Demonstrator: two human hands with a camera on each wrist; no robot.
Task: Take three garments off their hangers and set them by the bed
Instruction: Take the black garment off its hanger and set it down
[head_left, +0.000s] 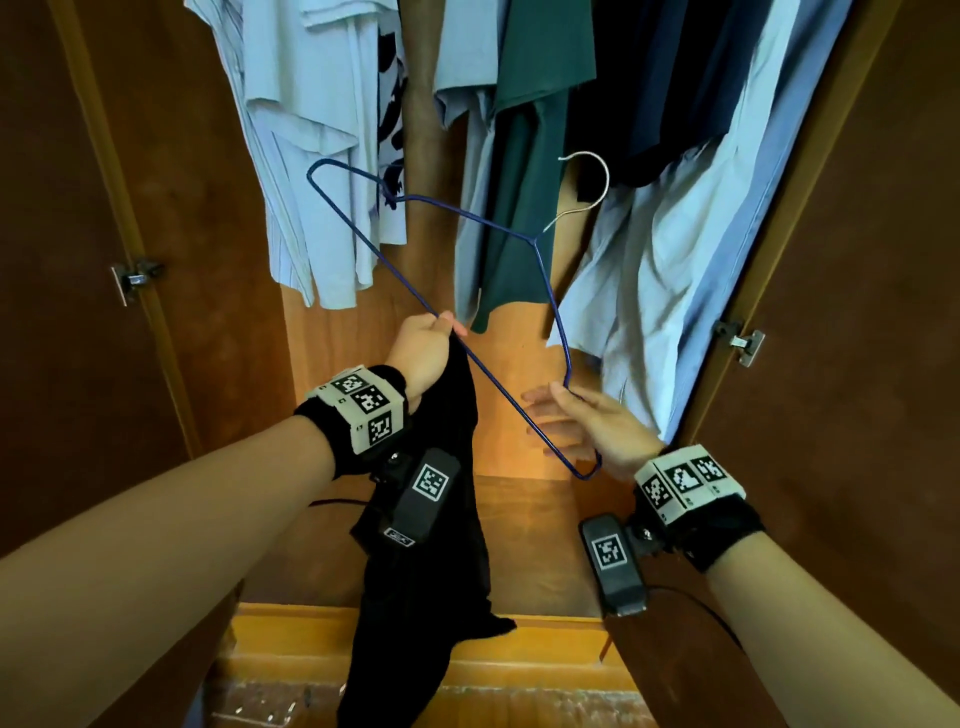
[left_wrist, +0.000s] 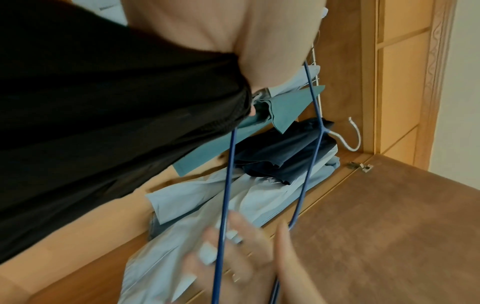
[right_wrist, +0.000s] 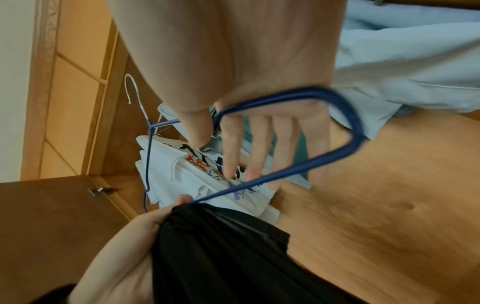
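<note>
Head view, left hand (head_left: 423, 348) gripping black garment (head_left: 415, 597) and blue hanger (head_left: 431, 306), right hand (head_left: 587, 431) spread, wardrobe (head_left: 218, 234) holding shirts (head_left: 311, 130)

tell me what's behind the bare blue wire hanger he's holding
Behind the blue wire hanger hang a dark green garment and pale blue shirts, with the wooden wardrobe back between them. The rail and their own hangers are out of view.

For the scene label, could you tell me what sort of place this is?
Most likely a bedroom wardrobe: hanging shirts fill a wooden cabinet with hinged doors. The left hand grips a black garment and a blue wire hanger.
</note>
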